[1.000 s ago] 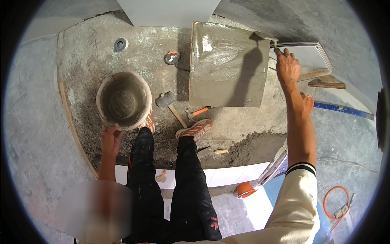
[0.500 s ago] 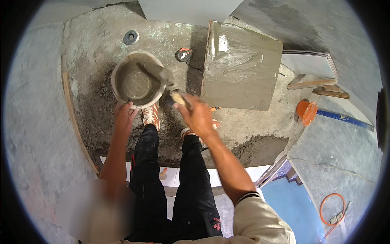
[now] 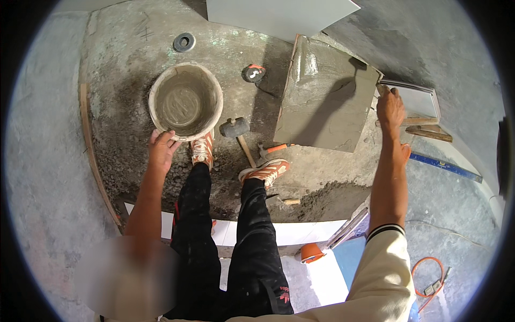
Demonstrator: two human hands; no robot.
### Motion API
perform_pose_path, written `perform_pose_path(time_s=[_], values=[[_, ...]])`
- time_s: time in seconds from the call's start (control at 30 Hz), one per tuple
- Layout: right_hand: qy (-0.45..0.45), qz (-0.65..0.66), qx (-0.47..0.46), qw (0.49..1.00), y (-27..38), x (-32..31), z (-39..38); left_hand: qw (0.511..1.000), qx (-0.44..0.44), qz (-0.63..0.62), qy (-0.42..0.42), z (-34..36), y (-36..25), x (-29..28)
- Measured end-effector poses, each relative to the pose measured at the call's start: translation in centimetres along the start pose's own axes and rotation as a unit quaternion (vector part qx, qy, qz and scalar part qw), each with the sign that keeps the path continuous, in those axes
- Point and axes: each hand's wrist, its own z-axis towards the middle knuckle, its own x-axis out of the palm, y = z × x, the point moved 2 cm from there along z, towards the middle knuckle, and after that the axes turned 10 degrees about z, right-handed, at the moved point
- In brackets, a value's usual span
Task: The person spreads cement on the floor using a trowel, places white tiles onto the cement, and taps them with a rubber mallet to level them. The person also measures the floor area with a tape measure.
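Note:
My left hand [image 3: 162,150] grips the near rim of a round mortar bucket [image 3: 217,110], its fingers hooked over the edge. Grey wet mortar [image 3: 185,104] coats the inside. Out to the right, my right hand [image 3: 390,110] is closed around the handle of a trowel [image 3: 380,87], at the right edge of a square tile [image 3: 332,99]. The blade is hard to make out there. Grey mortar covers the tile's upper face, and the arm's shadow falls across it.
A rubber mallet [image 3: 234,127] and an orange-handled hammer [image 3: 274,148] lie by my shoes. Beyond are a tape measure [image 3: 254,72] and a dark ring [image 3: 184,42]. Wood pieces [image 3: 429,132], a blue level [image 3: 445,166] and leaning panels [image 3: 416,99] are at right.
My right hand has moved with the trowel from beside the bucket to the tile's right edge. The mallet and hammer have come into sight. My left hand stays on the rim.

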Motion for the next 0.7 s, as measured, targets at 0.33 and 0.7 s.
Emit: perform_pose_path(time_s=[0.33,0.7], values=[[0.012,0.155,-0.115,0.981,15.1,-2.8,-1.5,0.999,0.002,-0.038,-0.029,1.2,-0.6,0.1],[0.337,0.535,0.013,0.775,37.4,1.5,-12.3,0.999,0.028,-0.04,0.0,7.9,0.1,1.3]])
